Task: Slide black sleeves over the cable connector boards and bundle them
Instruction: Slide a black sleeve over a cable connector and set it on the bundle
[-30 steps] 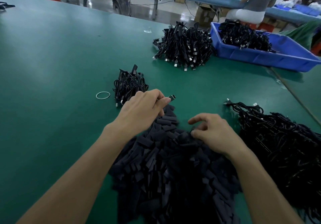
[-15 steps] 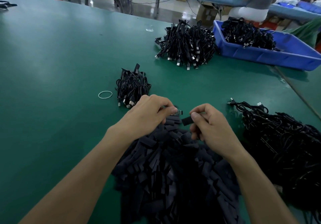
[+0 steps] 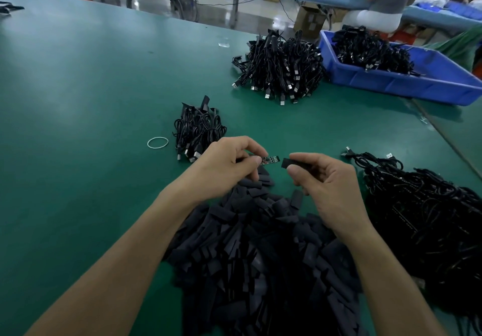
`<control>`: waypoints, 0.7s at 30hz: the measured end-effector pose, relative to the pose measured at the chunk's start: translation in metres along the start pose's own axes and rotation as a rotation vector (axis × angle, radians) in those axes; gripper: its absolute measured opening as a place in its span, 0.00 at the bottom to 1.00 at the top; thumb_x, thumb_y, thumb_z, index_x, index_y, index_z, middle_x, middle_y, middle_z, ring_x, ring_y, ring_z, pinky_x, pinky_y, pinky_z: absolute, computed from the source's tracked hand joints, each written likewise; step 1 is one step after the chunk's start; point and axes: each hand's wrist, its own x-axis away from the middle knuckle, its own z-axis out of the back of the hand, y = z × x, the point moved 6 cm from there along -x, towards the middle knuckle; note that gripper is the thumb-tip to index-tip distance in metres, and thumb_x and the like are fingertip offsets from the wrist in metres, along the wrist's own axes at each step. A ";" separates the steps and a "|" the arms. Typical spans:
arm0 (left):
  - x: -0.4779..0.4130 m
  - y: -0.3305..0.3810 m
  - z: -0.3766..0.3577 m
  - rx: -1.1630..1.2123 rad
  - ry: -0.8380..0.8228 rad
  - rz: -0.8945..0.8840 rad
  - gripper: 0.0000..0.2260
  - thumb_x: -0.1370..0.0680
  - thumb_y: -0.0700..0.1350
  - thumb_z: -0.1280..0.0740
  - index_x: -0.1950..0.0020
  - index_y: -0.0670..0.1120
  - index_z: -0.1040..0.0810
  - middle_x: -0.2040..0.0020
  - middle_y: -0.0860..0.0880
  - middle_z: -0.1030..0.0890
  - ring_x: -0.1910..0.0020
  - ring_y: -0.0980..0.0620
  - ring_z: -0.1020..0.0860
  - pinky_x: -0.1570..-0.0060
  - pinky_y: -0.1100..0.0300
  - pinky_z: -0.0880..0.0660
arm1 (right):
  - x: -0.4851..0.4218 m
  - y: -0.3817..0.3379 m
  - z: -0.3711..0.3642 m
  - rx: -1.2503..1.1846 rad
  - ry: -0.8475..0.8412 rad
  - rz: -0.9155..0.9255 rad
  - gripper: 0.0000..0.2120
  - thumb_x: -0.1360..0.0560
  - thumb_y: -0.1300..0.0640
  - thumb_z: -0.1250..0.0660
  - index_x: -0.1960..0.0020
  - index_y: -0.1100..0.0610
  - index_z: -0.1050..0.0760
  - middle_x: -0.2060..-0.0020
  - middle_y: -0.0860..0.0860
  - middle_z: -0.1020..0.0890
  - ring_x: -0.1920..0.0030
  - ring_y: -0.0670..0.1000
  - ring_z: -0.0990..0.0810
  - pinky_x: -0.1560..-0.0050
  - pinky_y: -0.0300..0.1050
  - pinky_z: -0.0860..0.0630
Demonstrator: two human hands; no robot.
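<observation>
The job looks to be in mid-run. At the centre of the frame the left hand (image 3: 224, 164) pinches a bare connector board (image 3: 270, 159) between thumb and curled fingers (image 3: 247, 144), with the board's free end pointing right. The right hand (image 3: 327, 181) pinches a single black sleeve (image 3: 288, 163) the same way, its mouth turned toward the board. Board and sleeve are just apart, so this sleeve is not yet on.

Some work seems finished. A small bundle of cables (image 3: 198, 129) lies just above the left hand, and a larger heap of bundles (image 3: 281, 69) sits in the upper middle of the frame. Whether every board in them is sleeved is too small to tell. A loose rubber band (image 3: 157, 142) lies on the green surface (image 3: 78, 87) left of the small bundle, probably for the next tie.

Plenty seems left to do. A big tangle of cables (image 3: 430, 218) fills the right edge, and a wide pile of loose sleeves (image 3: 260, 257) spreads across the lower middle, under both forearms.

The only container is a blue bin (image 3: 391, 85) at the upper right, just beside the larger heap. It holds a mound of coiled black cables (image 3: 370, 48); I cannot tell whether these are finished or waiting.
</observation>
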 end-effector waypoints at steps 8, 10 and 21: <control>0.001 0.003 -0.001 0.055 0.001 -0.009 0.07 0.17 0.44 0.35 0.47 0.56 0.21 0.62 0.56 0.14 0.67 0.50 0.26 0.67 0.58 0.28 | 0.002 -0.004 0.001 0.082 0.067 0.084 0.07 0.24 0.54 0.28 0.52 0.42 0.20 0.66 0.44 0.15 0.65 0.43 0.17 0.59 0.39 0.21; 0.002 0.003 -0.002 0.078 0.002 -0.007 0.07 0.17 0.44 0.35 0.48 0.56 0.21 0.61 0.55 0.14 0.67 0.51 0.26 0.68 0.60 0.28 | 0.003 -0.005 0.001 0.079 0.091 0.100 0.07 0.24 0.54 0.28 0.52 0.42 0.20 0.66 0.45 0.15 0.65 0.43 0.17 0.60 0.40 0.21; 0.003 0.008 -0.005 0.212 -0.016 0.006 0.08 0.17 0.40 0.36 0.48 0.51 0.20 0.64 0.53 0.15 0.72 0.63 0.26 0.72 0.74 0.32 | 0.005 -0.008 -0.001 0.116 0.135 0.168 0.08 0.27 0.52 0.27 0.52 0.39 0.21 0.67 0.42 0.16 0.65 0.43 0.17 0.60 0.34 0.22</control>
